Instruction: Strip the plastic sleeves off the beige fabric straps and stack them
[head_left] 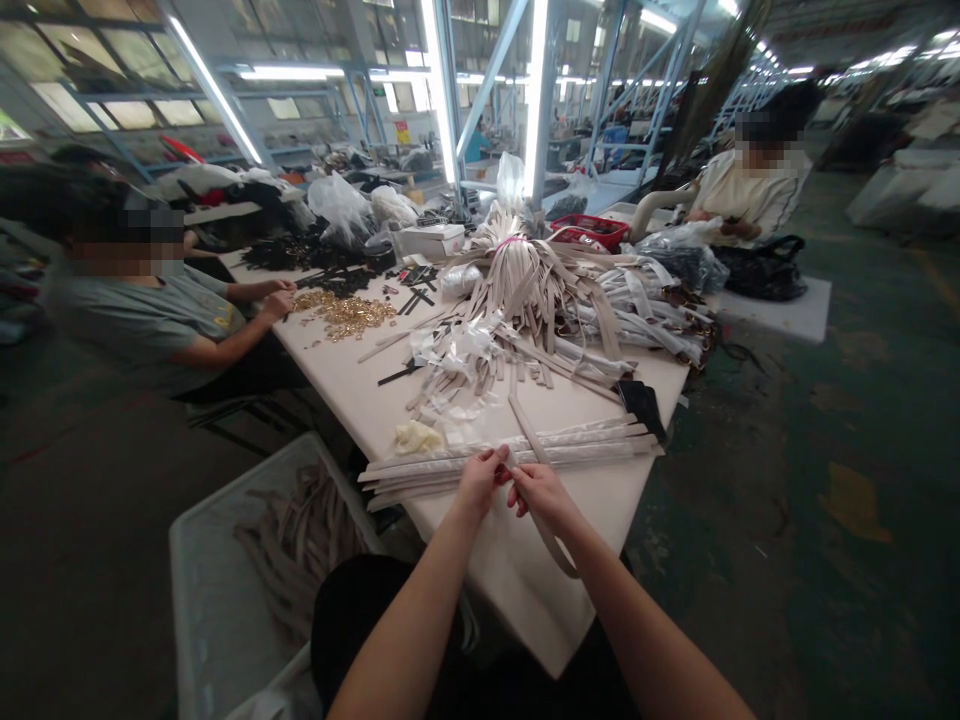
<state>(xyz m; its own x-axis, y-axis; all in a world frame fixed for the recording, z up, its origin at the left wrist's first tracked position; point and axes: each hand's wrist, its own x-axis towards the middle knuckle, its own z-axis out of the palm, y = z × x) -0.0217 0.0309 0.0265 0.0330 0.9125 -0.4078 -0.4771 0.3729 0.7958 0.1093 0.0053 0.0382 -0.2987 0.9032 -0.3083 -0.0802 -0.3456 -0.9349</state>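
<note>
Over the near part of the table my two hands are close together. My right hand (546, 497) is closed on a long beige strap (529, 430), which runs away across the table on one side and loops down below the hand on the other. Beside it, my left hand (484, 478) is closed in a pinch; a small whitish bit shows between the hands, too small to name. Just beyond my fingers, several wrapped straps (600, 445) lie side by side across the table. Clear plastic wrapping (469, 345) and a crumpled pale yellow piece (418, 437) lie farther on.
A large heap of beige straps (517, 270) fills the table's middle. Gold metal pieces (349, 315) lie before a person (150, 320) seated at left. Another person (757, 190) works at back right. A plastic bin (191, 590) with straps stands at lower left, near the table edge.
</note>
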